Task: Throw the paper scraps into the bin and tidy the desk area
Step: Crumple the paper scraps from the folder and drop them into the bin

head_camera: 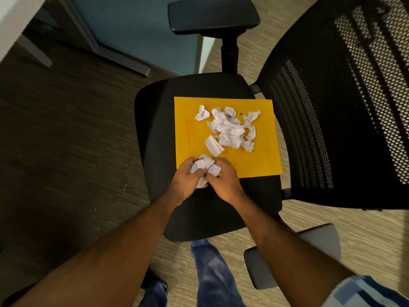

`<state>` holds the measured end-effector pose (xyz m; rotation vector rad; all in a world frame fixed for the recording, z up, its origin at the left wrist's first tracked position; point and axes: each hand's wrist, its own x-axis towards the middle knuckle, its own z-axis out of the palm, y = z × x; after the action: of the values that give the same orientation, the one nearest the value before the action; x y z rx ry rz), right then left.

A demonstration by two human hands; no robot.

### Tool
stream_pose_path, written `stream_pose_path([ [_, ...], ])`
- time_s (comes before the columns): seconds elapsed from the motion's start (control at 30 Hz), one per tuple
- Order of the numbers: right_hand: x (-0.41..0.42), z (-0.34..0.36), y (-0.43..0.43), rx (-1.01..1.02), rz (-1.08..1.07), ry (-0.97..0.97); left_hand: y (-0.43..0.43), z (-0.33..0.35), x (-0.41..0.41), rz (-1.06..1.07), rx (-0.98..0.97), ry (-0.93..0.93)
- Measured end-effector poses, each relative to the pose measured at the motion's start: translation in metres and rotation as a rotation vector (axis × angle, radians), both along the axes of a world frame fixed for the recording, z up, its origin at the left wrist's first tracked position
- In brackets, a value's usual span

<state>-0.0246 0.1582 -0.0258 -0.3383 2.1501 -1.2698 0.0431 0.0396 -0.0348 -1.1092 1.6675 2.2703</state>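
Observation:
A yellow envelope (261,156) lies flat on the black seat (155,134) of an office chair. Several crumpled white paper scraps (228,129) are piled on the envelope's upper middle. At the envelope's near edge, my left hand (184,180) and my right hand (225,180) are pressed together around a bunch of white scraps (204,166), which bulge out between the fingers. One scrap hangs below the hands. No bin is in view.
The chair's mesh backrest (345,107) stands at the right, with one armrest (212,16) at the top and another (294,255) at the lower right. Desk legs (88,41) and a blue panel are at the upper left. Carpet surrounds the chair.

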Motion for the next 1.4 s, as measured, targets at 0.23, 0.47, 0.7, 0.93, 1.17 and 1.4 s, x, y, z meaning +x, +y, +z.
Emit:
stream_pose_path([
  [0.23, 0.027, 0.008, -0.019, 0.011, 0.006, 0.137, -0.006, 0.021, 0.014, 0.010, -0.155, 0.165],
  [0.47, 0.066, 0.031, -0.055, 0.029, 0.204, 0.285, -0.030, 0.053, 0.066, 0.153, -0.173, 0.202],
  [0.7, 0.140, 0.046, -0.107, 0.087, 0.456, 0.295, -0.060, 0.052, 0.153, 0.523, -0.126, 0.054],
  [0.93, 0.243, 0.045, -0.152, 0.016, 0.690, 0.290, -0.083, 0.041, 0.269, 0.845, -0.002, -0.091],
  [1.17, 0.351, 0.029, -0.180, 0.181, 0.992, 0.251, -0.080, 0.017, 0.385, 1.164, 0.277, -0.290],
  [1.4, 0.456, 0.002, -0.188, 0.125, 1.197, 0.107, -0.069, 0.014, 0.485, 1.388, 0.226, -0.171],
])
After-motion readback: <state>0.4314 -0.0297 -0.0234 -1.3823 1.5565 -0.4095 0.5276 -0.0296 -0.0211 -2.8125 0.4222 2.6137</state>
